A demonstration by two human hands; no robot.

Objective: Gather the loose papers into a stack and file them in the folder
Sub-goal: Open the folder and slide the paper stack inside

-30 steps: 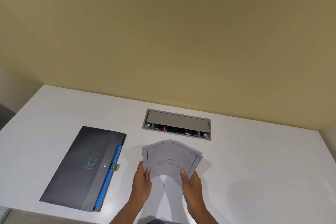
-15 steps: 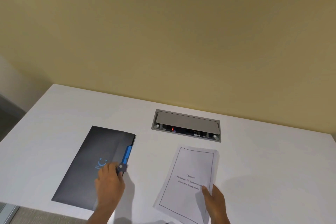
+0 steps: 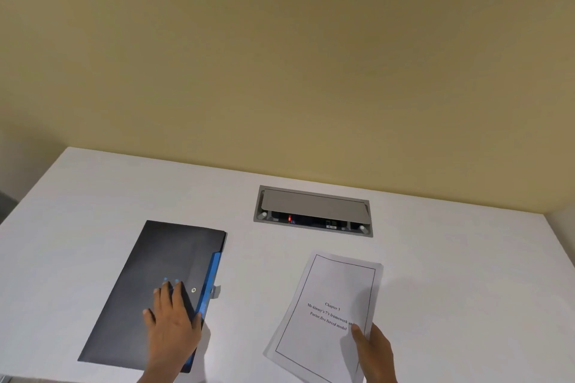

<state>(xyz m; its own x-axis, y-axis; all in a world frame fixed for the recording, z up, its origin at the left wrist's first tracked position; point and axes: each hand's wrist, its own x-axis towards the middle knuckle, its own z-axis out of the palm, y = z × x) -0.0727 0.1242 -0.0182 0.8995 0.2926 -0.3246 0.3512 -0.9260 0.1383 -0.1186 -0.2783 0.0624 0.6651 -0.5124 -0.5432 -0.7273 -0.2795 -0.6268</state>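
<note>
Left hand (image 3: 172, 325) lies flat, fingers extended, pressing on the dark grey folder (image 3: 146, 286) near the table's (image 3: 466, 274) front edge, left of centre; thumb sits at the folder's blue-trimmed right edge, beside the snap button (image 3: 193, 290). Folder flap is closed. Right hand (image 3: 371, 348) pinches the lower right edge of the paper stack (image 3: 329, 314), thumb on top. Stack lies flat near the front edge, right of centre, well apart from the folder. A recessed grey cable box (image 3: 313, 211) sits toward the rear edge.

Our two bare hands, left hand (image 3: 173, 325) and right hand (image 3: 375, 351): no rings, gloves, watch or sleeves that we can see.
</note>
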